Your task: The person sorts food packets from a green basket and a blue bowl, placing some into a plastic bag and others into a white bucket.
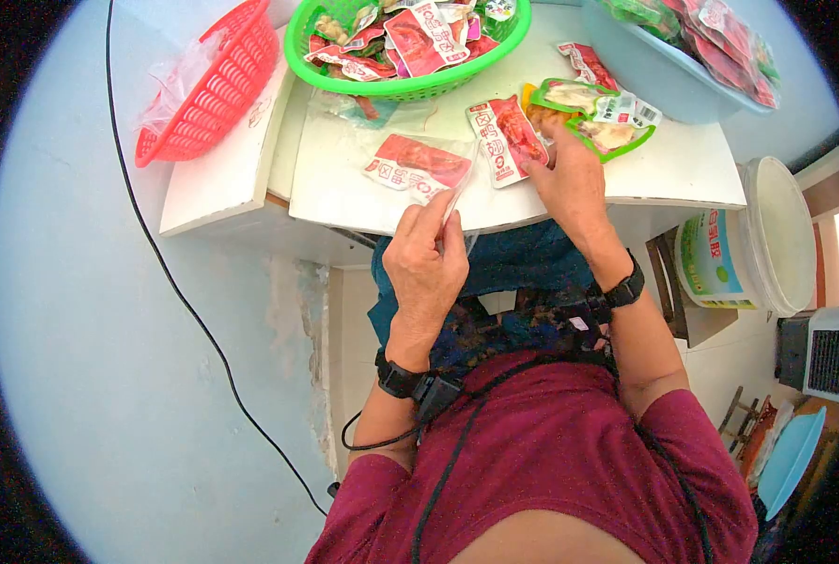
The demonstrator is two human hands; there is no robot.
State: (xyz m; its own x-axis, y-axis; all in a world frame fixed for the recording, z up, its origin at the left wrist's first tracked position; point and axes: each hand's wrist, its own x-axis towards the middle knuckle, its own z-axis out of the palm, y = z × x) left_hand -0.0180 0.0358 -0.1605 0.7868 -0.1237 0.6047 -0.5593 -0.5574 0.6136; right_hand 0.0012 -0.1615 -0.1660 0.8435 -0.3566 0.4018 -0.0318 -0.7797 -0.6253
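My left hand (427, 268) pinches the open edge of a clear plastic bag (465, 150) at the table's front edge. Inside or under the film lies a red-and-white snack packet (418, 167). My right hand (572, 188) is closed at the right edge of a second red-and-white snack packet (508, 141), thumb against it. Its fingers also reach over green-edged packets (612, 134) with pale contents, and partly hide a yellow-orange piece beside them. Another red packet (589, 66) lies farther back.
A green basket (410, 89) full of packets stands at the back of the white table (344, 193). A red basket (217, 103) with clear bags leans at left. On the right are a blue basin (645, 80) of packets and, lower, a white bucket (720, 254).
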